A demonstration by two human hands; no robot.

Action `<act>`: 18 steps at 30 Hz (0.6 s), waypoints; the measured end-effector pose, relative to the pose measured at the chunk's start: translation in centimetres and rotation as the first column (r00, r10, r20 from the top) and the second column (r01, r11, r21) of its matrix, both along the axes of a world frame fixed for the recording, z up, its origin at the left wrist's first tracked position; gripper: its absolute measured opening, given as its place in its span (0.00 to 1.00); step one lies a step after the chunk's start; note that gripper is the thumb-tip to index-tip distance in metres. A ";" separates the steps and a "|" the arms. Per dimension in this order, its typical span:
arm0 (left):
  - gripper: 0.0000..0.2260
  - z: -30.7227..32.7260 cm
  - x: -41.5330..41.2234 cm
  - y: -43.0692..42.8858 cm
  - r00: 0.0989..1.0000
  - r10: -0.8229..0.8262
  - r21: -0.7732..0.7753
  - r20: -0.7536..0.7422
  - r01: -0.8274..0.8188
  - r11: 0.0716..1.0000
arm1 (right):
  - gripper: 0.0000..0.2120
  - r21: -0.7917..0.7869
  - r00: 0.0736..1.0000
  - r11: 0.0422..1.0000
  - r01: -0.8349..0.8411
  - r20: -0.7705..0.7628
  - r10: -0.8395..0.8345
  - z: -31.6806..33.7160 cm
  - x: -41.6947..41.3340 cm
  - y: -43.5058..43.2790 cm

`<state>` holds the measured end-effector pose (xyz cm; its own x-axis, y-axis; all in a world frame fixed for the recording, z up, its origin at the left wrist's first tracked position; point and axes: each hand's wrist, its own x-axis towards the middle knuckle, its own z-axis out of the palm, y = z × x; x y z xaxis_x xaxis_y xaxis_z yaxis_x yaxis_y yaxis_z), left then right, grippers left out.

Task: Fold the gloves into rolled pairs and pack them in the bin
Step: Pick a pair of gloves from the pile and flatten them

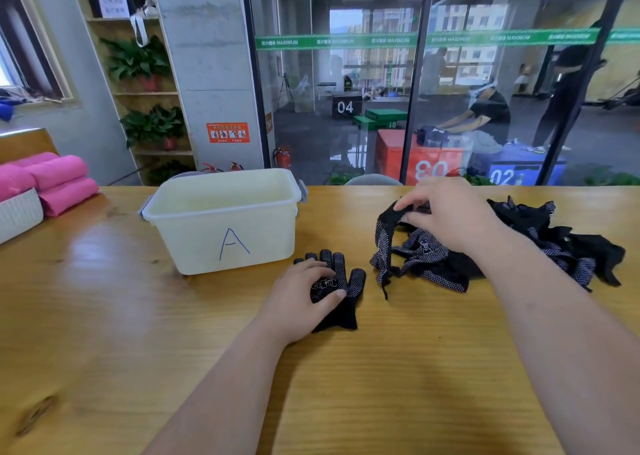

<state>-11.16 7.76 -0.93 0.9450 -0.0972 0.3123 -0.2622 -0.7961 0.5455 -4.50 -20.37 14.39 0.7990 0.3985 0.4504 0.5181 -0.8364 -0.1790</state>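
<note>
Gloves (429, 257) are dotted black; left hand (304, 295) presses flat glove (353, 279), right hand (446, 212) pinches another.

The wooden surface (104, 316) bears a cream bin (225, 232), one flat glove (353, 281) near it, a glove heap (540, 243), pink rolls (65, 194), a white basket (19, 215).

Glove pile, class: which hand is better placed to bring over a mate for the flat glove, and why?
Right. The right hand pinches a raised glove at the pile, which lies beside the flat glove. The left hand rests on the flat glove, pinning it in place.
</note>
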 end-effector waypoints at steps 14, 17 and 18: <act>0.27 -0.3 -0.2 -0.2 1.000 0.012 0.010 -0.007 -0.012 1.000 | 0.03 0.289 0.982 0.952 -0.098 -0.130 0.140 4.4 0.0 0.3; 0.28 -0.3 -0.1 -0.1 1.000 0.017 0.009 0.002 -0.017 1.000 | 0.02 0.393 0.995 0.916 -0.086 -0.004 0.095 4.4 0.5 0.5; 0.28 -0.3 -0.2 -0.1 1.000 0.015 0.010 0.008 -0.015 1.000 | 0.03 0.407 0.994 0.909 -0.093 0.084 0.065 4.3 0.4 0.5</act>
